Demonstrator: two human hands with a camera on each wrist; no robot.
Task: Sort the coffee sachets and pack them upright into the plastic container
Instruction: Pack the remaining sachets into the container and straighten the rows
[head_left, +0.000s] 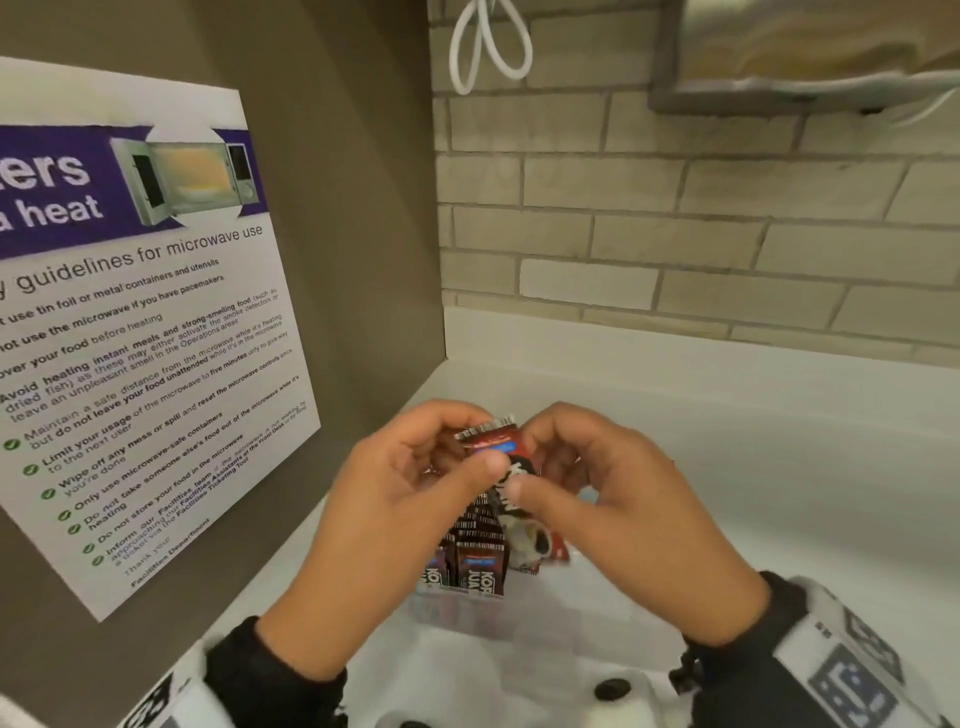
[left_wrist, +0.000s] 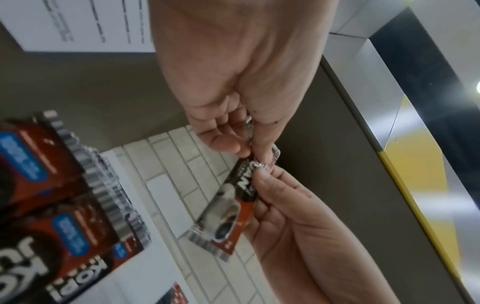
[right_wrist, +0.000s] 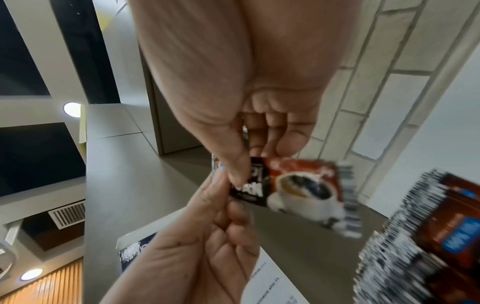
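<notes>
Both the left hand and right hand pinch one sachet over a white surface; tiled wall, microwave poster alongside.

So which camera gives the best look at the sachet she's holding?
The right wrist view: the held sachet faces the lens, coffee-cup picture plain, though blurred. The left wrist view shows it narrower and at an angle. In the head view both hands' fingers hide most of it.
</notes>
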